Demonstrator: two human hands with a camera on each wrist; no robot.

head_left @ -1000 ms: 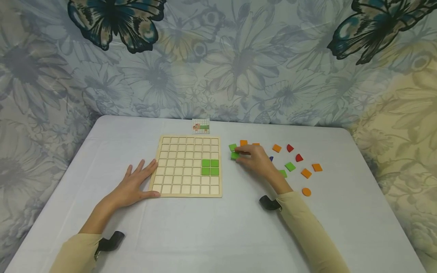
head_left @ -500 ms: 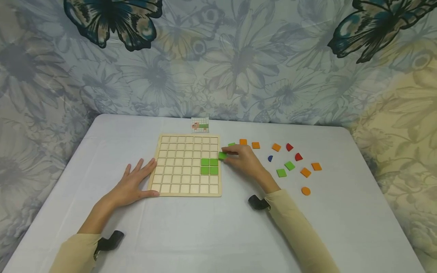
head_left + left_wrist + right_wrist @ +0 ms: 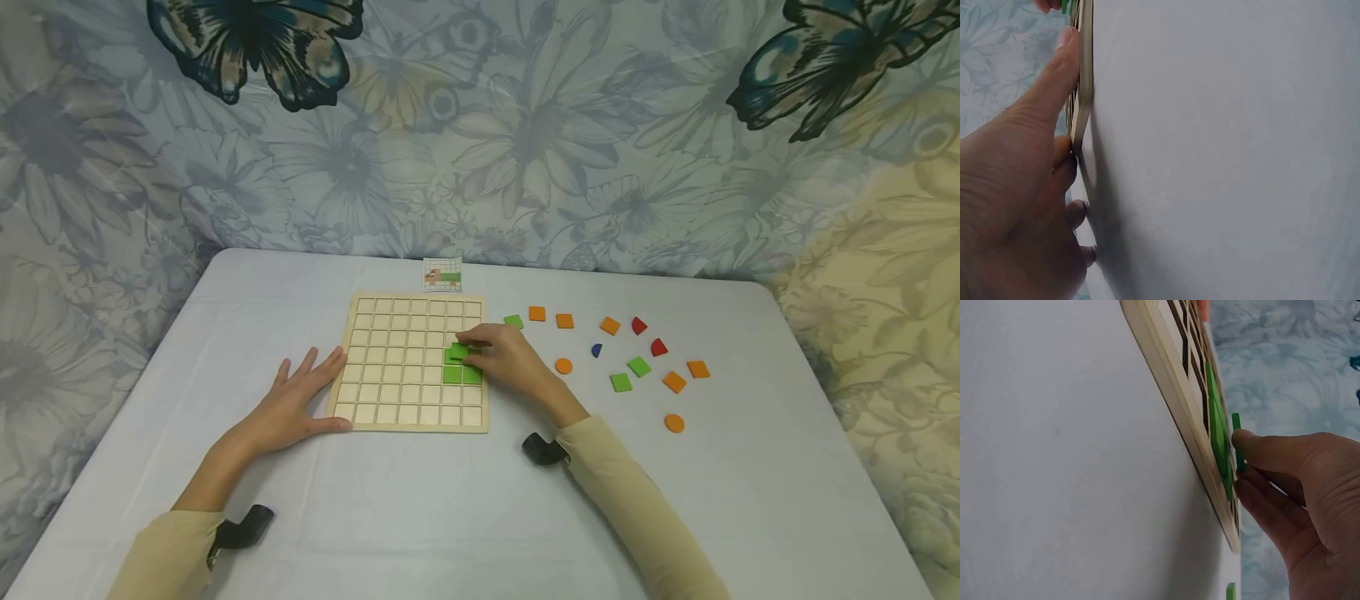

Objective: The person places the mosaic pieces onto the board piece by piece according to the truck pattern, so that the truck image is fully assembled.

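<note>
A wooden grid board (image 3: pixel 397 357) lies flat on the white table. Between thumb and fingers, my right hand (image 3: pixel 510 362) pinches a green square tile (image 3: pixel 458 351), held just above the board's right side. Below it, other green square tiles (image 3: pixel 452 375) sit in the grid's cells; the right hand partly covers them. The right wrist view shows the held green tile (image 3: pixel 1237 422) on edge, apart from the board. With fingers spread, my left hand (image 3: pixel 281 417) rests against the board's left edge. Its thumb (image 3: pixel 1054 78) lies on the front left corner.
A small printed card (image 3: pixel 442 275) lies behind the board. Right of it are scattered orange squares (image 3: pixel 565 321), orange discs (image 3: pixel 674 423), green squares (image 3: pixel 621 382), red pieces (image 3: pixel 658 347) and a blue half-round piece (image 3: pixel 596 351). A patterned cloth wall (image 3: pixel 480 167) rises behind the table.
My right hand has carried a green tile leftward from beside the board to above its right-hand green tiles. An orange disc formerly behind that hand is now visible. The left hand has stayed put.
</note>
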